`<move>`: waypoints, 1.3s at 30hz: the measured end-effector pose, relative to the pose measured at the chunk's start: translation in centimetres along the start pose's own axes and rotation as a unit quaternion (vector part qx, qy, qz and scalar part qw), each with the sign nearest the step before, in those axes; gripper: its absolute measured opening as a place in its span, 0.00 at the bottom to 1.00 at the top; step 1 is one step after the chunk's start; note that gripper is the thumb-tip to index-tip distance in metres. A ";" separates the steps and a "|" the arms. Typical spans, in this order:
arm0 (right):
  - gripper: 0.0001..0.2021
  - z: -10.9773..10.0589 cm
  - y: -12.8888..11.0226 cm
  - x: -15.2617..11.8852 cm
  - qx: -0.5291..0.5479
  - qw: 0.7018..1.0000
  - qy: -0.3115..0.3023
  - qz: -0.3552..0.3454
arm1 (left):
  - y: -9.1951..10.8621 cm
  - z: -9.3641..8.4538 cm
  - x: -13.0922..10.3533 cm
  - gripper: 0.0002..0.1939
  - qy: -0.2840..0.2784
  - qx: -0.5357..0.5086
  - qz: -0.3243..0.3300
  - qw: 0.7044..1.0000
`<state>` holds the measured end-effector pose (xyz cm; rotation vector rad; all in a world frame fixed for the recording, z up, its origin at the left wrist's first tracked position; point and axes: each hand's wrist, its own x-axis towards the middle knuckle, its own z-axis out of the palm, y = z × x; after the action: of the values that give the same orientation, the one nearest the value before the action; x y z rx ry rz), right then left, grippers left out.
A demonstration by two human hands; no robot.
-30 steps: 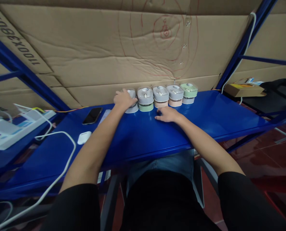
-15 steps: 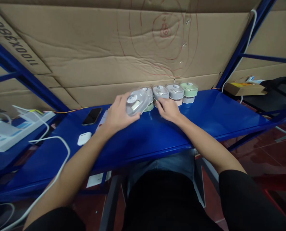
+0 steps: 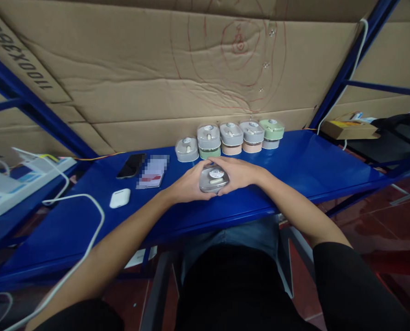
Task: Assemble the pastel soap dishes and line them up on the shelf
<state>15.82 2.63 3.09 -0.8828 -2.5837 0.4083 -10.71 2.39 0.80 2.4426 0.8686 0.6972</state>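
A: Head view: what is held?
B: A clear-lidded container [image 3: 213, 180]. It is clamped between both hands, gripped from the left by the left hand [image 3: 190, 185] and from the right by the right hand [image 3: 239, 174].
A: Where is it located?
B: It is held over the near side of the row, about mid-length of the blue table [image 3: 256, 197]. Whether its base is rested on the surface cannot be told; the lower part is hidden by the hands.
A: What is noted on the far side?
B: A single gray container [image 3: 187, 150] is seen at the left end. To its right are lined up a gray-over-green stack [image 3: 209, 138], two gray-over-peach stacks [image 3: 231, 134] and, rightmost, a green-over-gray stack [image 3: 272, 132]. All are backed by cardboard [image 3: 132, 78].
A: And at left?
B: A dark phone [image 3: 131, 166] is laid far, a partly pixelated flat item [image 3: 153, 171] beside it, a white case [image 3: 119, 198] nearer.
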 end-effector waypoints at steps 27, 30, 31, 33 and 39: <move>0.54 -5.0 9.7 -7.1 -0.030 0.977 0.011 0.211 | -0.3 0.2 -0.2 0.26 -0.050 0.082 0.009 0.995; 0.57 -4.9 10.0 -7.1 -0.050 0.974 0.006 0.221 | -0.2 0.2 -0.2 0.24 -0.040 0.077 0.009 0.996; 0.57 -4.9 10.1 -7.1 -0.055 0.974 0.006 0.220 | -0.1 0.2 -0.2 0.24 -0.034 0.074 0.006 0.997; 0.55 -4.8 10.2 -7.1 -0.055 0.977 0.012 0.208 | 0.0 0.1 -0.2 0.25 -0.019 0.068 -0.005 0.998; 0.49 -4.5 10.2 -6.9 -0.051 0.977 0.029 0.204 | 0.0 -0.8 -0.1 0.29 0.052 0.097 -0.024 0.994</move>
<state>28.18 6.70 1.37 -1.4483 -2.3798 0.3545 -11.19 2.51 1.38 2.5642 1.0775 0.7588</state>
